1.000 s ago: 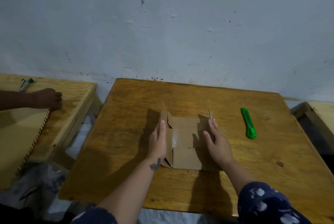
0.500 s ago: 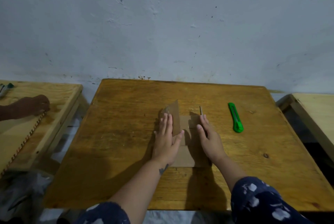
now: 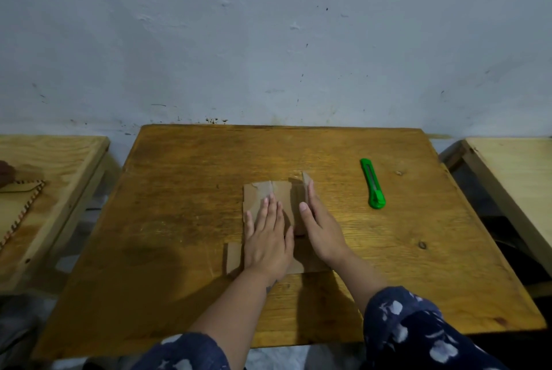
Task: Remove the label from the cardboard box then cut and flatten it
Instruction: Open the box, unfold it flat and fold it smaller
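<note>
Flattening step: we press left hand [image 3: 267,238], fingers spread flat, on cardboard box [image 3: 268,193]; right hand [image 3: 321,229], fingers straight, should fold upright flap leftward.

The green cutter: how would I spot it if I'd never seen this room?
Look at the middle wooden table against the wall. To the right of the hands and the flattened cardboard lies the cutter, apart from both. It is the only bright green thing, long and narrow.
</note>
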